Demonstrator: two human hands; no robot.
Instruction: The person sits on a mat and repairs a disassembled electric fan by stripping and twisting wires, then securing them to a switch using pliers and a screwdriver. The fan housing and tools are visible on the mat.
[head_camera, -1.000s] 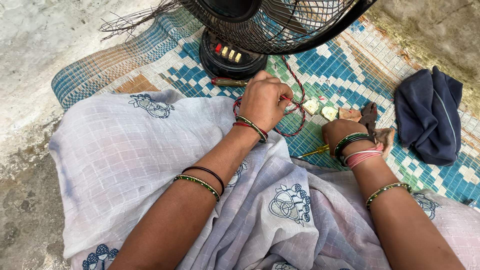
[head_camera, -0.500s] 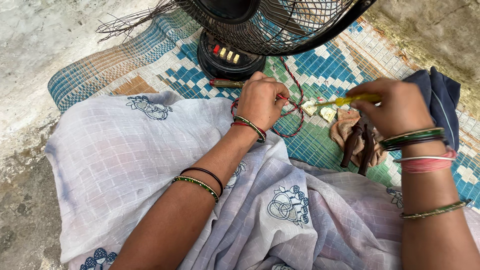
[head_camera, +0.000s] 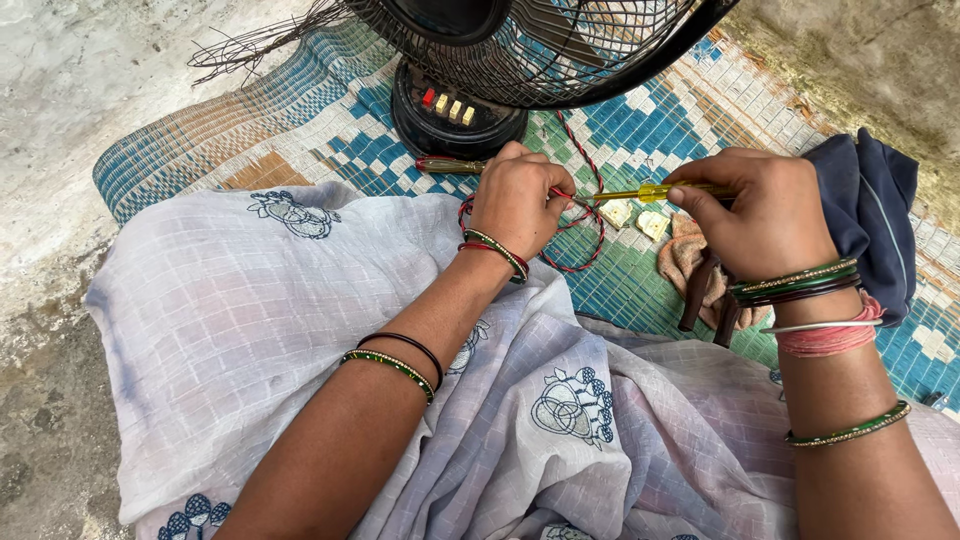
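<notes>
On a blue, green and white woven mat (head_camera: 640, 285), near the base of a black wire-caged table fan (head_camera: 470, 110), both hands work over a twisted red and black cord (head_camera: 580, 215). The left hand (head_camera: 515, 200) is curled shut, fingers closed over the cord's end or some small part hidden inside the fist; what exactly it grips cannot be told. The right hand (head_camera: 765, 215) is closed around a yellow-handled screwdriver (head_camera: 640, 192), whose thin shaft runs left toward the left hand's fingertips. Just beyond the screwdriver, between the 2 hands, lie 2 small cream plastic pieces (head_camera: 635, 218) on the mat. Under the right wrist sit dark-handled pliers (head_camera: 705, 295) on a crumpled peach cloth (head_camera: 685, 260). Far of the left hand, touching the fan base, lies a second screwdriver with a dark red handle (head_camera: 450, 165). A folded navy cloth (head_camera: 870, 210) rests at the right edge of the mat. Pale lilac checked fabric with blue printed motifs (head_camera: 300, 330) covers the person's lap nearest the camera, and both wrists carry green, red and gold bangles.
</notes>
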